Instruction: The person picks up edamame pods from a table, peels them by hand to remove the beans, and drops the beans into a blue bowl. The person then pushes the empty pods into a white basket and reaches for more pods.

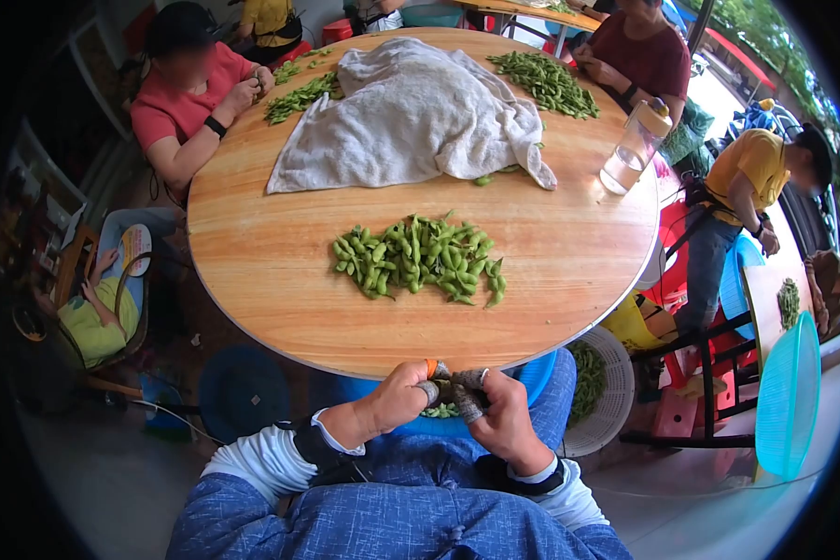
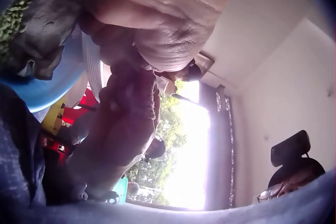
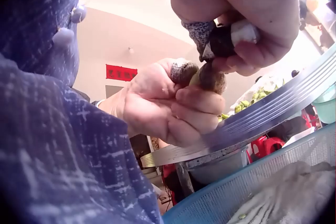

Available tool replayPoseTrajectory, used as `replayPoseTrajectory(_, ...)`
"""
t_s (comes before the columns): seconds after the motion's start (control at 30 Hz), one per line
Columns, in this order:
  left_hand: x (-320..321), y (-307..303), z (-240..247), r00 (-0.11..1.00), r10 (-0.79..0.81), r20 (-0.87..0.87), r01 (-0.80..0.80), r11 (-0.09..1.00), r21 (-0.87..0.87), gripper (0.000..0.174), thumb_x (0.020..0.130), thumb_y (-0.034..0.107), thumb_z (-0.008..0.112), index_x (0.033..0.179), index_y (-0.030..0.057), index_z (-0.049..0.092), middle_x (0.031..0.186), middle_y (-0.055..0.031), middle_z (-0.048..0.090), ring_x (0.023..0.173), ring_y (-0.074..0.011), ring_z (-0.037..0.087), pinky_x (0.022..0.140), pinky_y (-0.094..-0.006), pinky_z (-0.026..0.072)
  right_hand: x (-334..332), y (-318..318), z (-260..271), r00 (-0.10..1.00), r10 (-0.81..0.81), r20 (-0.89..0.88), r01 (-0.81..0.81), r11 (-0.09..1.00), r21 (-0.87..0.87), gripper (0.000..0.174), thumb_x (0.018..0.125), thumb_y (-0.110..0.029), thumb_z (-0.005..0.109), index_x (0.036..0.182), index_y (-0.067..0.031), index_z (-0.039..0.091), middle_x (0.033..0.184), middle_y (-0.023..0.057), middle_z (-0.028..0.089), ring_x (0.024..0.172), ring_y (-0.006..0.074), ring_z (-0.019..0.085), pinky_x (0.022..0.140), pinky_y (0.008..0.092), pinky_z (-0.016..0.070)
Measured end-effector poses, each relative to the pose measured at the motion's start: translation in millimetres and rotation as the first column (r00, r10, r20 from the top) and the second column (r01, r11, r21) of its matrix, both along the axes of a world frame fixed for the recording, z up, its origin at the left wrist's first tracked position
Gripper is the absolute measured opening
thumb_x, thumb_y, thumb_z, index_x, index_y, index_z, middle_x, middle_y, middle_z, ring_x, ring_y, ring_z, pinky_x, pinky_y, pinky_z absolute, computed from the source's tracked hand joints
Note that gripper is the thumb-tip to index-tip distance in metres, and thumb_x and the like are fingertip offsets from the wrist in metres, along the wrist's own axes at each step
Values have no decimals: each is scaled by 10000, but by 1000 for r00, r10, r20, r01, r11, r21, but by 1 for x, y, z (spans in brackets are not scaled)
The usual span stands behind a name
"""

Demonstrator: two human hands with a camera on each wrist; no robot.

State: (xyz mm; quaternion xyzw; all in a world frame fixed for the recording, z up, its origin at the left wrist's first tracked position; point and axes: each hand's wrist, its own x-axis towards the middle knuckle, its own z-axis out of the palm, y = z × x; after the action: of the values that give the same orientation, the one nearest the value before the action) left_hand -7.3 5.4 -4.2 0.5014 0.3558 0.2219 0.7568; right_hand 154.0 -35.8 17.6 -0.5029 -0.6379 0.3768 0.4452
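Note:
Over the edge of the round table (image 1: 280, 322), the left hand (image 1: 387, 403) and right hand (image 1: 509, 422) meet fingertip to fingertip, with coverings on several fingers. In the right wrist view the left hand (image 3: 170, 106) pinches a small greenish pod (image 3: 196, 79), mostly hidden; the curled right thumb and fingers (image 3: 236, 43) close on its other side. The left wrist view shows the left hand (image 2: 163, 19) close up, its fingertips hidden. Below the hands, shelled green beans (image 1: 441, 411) lie in a blue basin (image 1: 535, 373). A pile of green pods (image 1: 420, 257) sits on the table.
A white cloth (image 1: 420, 121) covers the table's far middle, near two more pod piles (image 1: 303, 98) (image 1: 551, 84). A bottle (image 1: 635, 147) stands at the right. A white basket (image 1: 616, 401) of pods is low on the right. People sit across the table.

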Motion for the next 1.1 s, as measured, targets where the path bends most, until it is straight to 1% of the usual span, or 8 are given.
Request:
replayPoseTrajectory(0.23, 2, 9, 46, 910, -110, -400, 320, 799, 508, 201, 738, 53, 513, 935, 19, 532, 666, -66, 541, 600, -168, 525, 573, -278, 421, 51, -14, -9, 900, -349, -260, 325, 936, -131, 111, 783, -5, 556, 887, 30, 576, 747, 39, 586, 676, 81, 527, 612, 203, 431)
replayPoseTrajectory(0.37, 15, 37, 53, 878, 240, -414, 255, 498, 829, 210, 744, 133, 557, 924, 26, 552, 631, -140, 550, 582, -287, 558, 539, -353, 440, 122, -31, -19, 792, -545, 275, 587, 804, -97, 190, 738, -26, 576, 917, 38, 564, 684, 55, 554, 613, 78, 462, 573, 214, 393)
replayPoseTrajectory(0.43, 26, 60, 52, 818, 386, -427, 311, 327, 892, 180, 752, 145, 551, 891, 32, 566, 629, -150, 548, 606, -290, 565, 558, -364, 440, 129, -35, -25, 774, -609, 172, 610, 791, 55, 193, 732, -15, 563, 918, 37, 562, 671, 41, 539, 605, 87, 457, 569, 218, 393)
replayPoseTrajectory(0.53, 44, 93, 40, 717, 490, -496, 449, 219, 866, 166, 753, 187, 526, 827, 43, 561, 626, -152, 553, 610, -307, 561, 564, -405, 430, 123, -42, -23, 794, -606, 47, 607, 792, -67, 198, 746, -3, 535, 938, 42, 556, 687, 36, 547, 623, 87, 472, 581, 213, 396)
replayPoseTrajectory(0.67, 49, 114, 31, 633, 381, -674, 648, 215, 731, 127, 677, 108, 532, 784, 43, 553, 670, -140, 556, 652, -305, 557, 584, -405, 424, 112, -39, -36, 823, -568, -4, 565, 818, -109, 209, 777, -22, 549, 971, 55, 546, 696, 27, 551, 614, 73, 471, 567, 197, 396)
replayPoseTrajectory(0.9, 7, 104, 42, 781, 258, -568, 528, 213, 822, 177, 621, 14, 543, 793, 42, 574, 707, -125, 550, 705, -300, 552, 614, -379, 424, 80, -21, -27, 890, -450, -72, 441, 891, -109, 202, 769, -19, 561, 960, 45, 558, 697, 29, 564, 628, 68, 491, 580, 200, 413)
replayPoseTrajectory(1.03, -10, 72, 49, 900, 175, -399, 256, 528, 810, 163, 719, 74, 567, 877, 47, 599, 726, -122, 574, 676, -282, 566, 605, -341, 452, 70, -15, -30, 929, -363, -75, 349, 924, -156, 212, 790, -27, 549, 989, 46, 544, 779, 37, 574, 686, 84, 520, 629, 214, 429)
replayPoseTrajectory(1.1, -12, 46, 39, 915, 77, -397, 312, 488, 815, 153, 719, 119, 592, 861, 62, 596, 743, -116, 576, 673, -281, 564, 584, -349, 452, 64, -13, -27, 937, -337, -95, 316, 931, -182, 218, 799, -32, 544, 1001, 49, 536, 812, 37, 573, 713, 92, 530, 654, 220, 435)
